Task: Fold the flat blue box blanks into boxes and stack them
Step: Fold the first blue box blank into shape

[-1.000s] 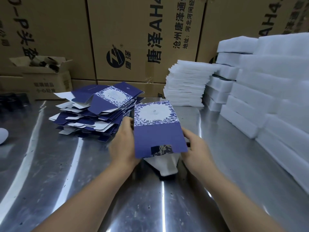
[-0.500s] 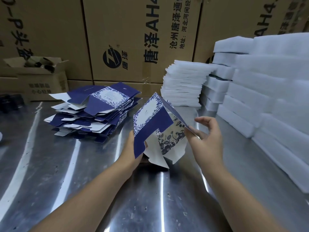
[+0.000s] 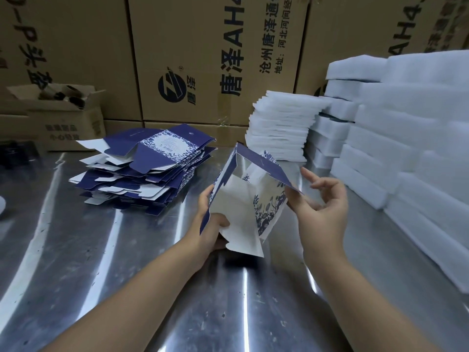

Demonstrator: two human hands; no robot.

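One box (image 3: 241, 199) is half made, held above the metal table (image 3: 101, 275) near the middle and pulled open into a tube, its bottom flaps loose. The left hand (image 3: 210, 224) grips its lower left edge, thumb on the white inside. The right hand (image 3: 319, 207) touches the right edge with fingers spread and loosely bent; I cannot tell whether it pinches. A big pile of flat blanks (image 3: 147, 174) waits far left, and I see no finished boxes stacked, so most work remains. The brown cartons (image 3: 215, 59) behind read "唐泽", "AH4" and "沧州唐泽通", with "地址:河北河间".
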